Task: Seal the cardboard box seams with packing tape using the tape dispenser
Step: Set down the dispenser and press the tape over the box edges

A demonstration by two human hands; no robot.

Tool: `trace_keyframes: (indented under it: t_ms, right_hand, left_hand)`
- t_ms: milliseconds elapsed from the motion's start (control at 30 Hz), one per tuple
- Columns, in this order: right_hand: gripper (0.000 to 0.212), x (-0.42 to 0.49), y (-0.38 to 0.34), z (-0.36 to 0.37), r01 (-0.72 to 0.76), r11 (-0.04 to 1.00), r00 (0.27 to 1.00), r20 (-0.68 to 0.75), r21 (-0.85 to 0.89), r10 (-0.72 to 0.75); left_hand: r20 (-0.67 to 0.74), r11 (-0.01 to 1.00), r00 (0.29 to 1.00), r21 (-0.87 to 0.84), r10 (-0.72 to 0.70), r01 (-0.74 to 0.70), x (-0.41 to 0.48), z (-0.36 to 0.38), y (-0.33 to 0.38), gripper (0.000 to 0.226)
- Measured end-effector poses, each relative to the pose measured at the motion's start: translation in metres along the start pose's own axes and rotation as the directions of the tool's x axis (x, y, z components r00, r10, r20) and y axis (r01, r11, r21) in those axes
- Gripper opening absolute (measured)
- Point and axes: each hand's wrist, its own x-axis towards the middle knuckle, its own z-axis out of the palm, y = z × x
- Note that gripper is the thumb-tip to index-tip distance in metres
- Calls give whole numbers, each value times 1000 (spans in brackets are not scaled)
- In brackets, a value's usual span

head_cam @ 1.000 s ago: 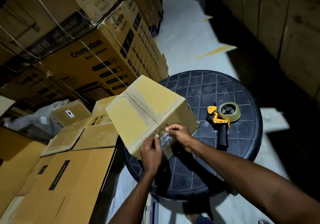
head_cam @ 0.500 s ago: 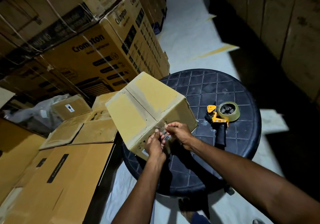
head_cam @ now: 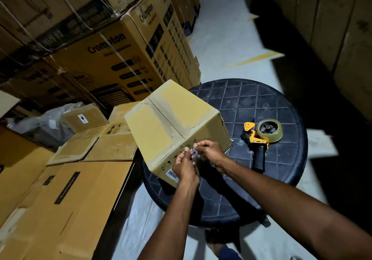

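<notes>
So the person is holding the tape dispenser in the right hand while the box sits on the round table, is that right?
Not quite. The tape dispenser lies on the table beside the box, in neither hand. The right hand and left hand both pinch a small label on the box's near side. The head view shows this.

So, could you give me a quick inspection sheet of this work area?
Surface: round dark table, grid-patterned top.
Job's things: cardboard box tilted on the table, tape along its top seam; tape dispenser lying on the table to its right, untouched.
Clutter: flat cardboard pieces and a plastic bag left of the table.
Grips: left hand and right hand both pinch a small label at the box's near side.
Cables: nothing seen.
Surroundings: stacked cartons on both sides, pale floor between.
</notes>
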Motion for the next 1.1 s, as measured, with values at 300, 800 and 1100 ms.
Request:
trace_keyframes:
  t_ms: [300,800,1100]
  right_hand:
    - [16,18,8,9,54,975,986,-145,-215,-87]
    - [37,33,25,-7,73,899,965,-196,-433,-173]
    - [31,19,-2,-32,476,122,552,188,-871,-812]
  left_hand:
    - [-308,926,938,376,161,-35,13,-19,-21,17]
    - [657,-376,254,658,710,-652,20,-30,44,23]
    - [722,-328,357,621,593,-712,45,-36,43,39]
